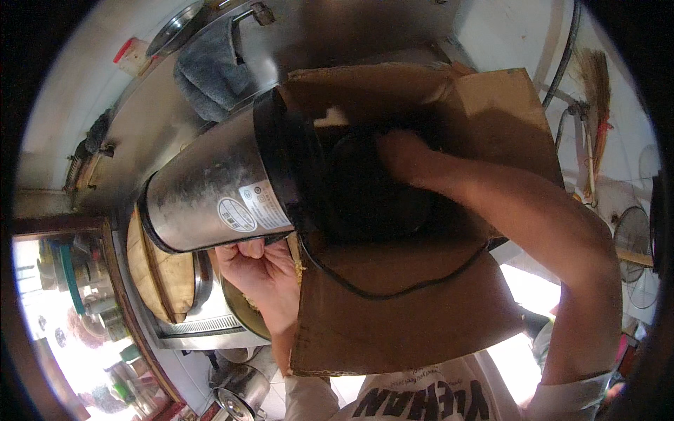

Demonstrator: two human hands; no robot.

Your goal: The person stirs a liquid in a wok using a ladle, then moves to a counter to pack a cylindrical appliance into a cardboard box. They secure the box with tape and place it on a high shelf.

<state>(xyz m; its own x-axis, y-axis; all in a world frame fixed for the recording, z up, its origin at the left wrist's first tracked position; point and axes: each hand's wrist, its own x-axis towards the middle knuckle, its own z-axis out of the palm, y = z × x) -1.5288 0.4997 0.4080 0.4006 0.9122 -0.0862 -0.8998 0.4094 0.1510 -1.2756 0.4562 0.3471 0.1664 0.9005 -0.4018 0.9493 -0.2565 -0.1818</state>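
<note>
A tapered brushed-metal appliance body (205, 179) with black rims and a printed sticker lies on its side above an open cardboard box (410, 326). Under its lower edge, my left hand (260, 263) supports it with curled fingers. Deep in the dark of the box is my right hand (403, 152), beside a black round part (379, 194); its fingers are too dark to make out. A black power cord (389, 296) loops across the box's near flap.
A grey towel (208, 73) hangs from the metal counter behind. At left are a round wooden lid (160, 268) and a window frame (139, 326). Below stands a metal pot (242, 387). A straw broom (597, 105) hangs at right.
</note>
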